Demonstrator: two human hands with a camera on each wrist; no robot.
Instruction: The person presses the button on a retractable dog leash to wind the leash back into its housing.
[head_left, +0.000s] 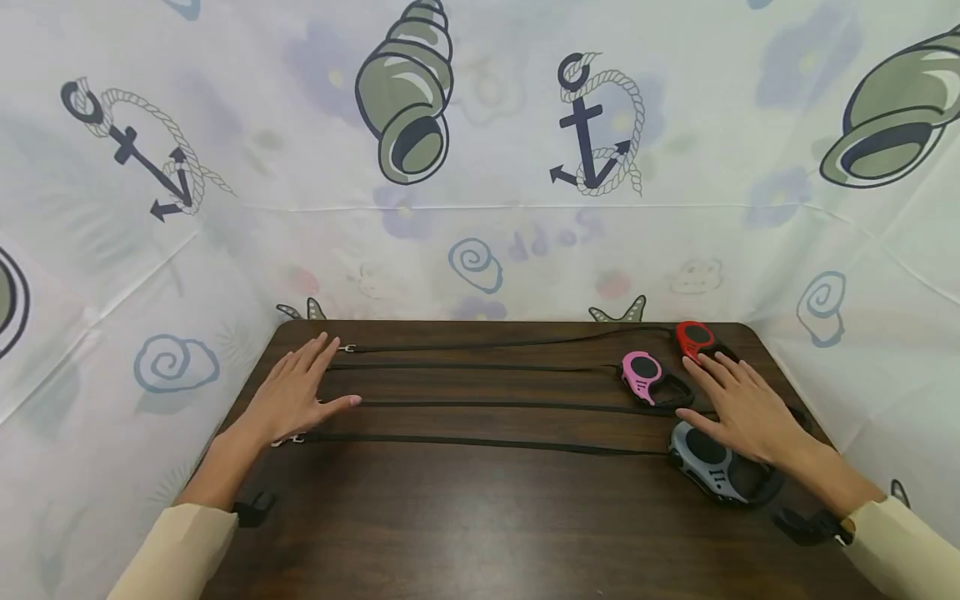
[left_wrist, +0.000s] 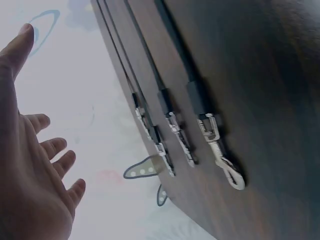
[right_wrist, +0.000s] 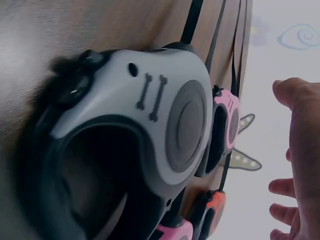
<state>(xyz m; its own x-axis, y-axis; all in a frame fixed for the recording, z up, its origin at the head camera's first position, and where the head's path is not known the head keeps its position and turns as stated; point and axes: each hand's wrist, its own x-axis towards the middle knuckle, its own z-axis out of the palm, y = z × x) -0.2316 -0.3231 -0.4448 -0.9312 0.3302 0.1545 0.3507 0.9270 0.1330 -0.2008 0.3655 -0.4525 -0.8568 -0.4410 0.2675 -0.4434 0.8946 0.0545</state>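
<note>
Several retractable dog leashes lie on the table with their black straps drawn out to the left. My left hand (head_left: 296, 392), fingers spread, is over the left ends of the straps, where metal snap hooks (left_wrist: 225, 160) show in the left wrist view; it holds nothing. The right hand (head_left: 746, 408) is spread above the handles, partly covering them in the head view, and also grips nothing. Nearest to it is the grey leash handle (right_wrist: 180, 120). Beyond lie a pink handle (head_left: 641, 375) and a red handle (head_left: 695, 337). Another pink handle (right_wrist: 177, 231) is mostly hidden under the right hand in the head view.
A dark brown wooden table (head_left: 465, 525) with rounded far corners carries the leashes. White patterned cloth (head_left: 495, 150) with shells and anchors hangs behind it and along both sides.
</note>
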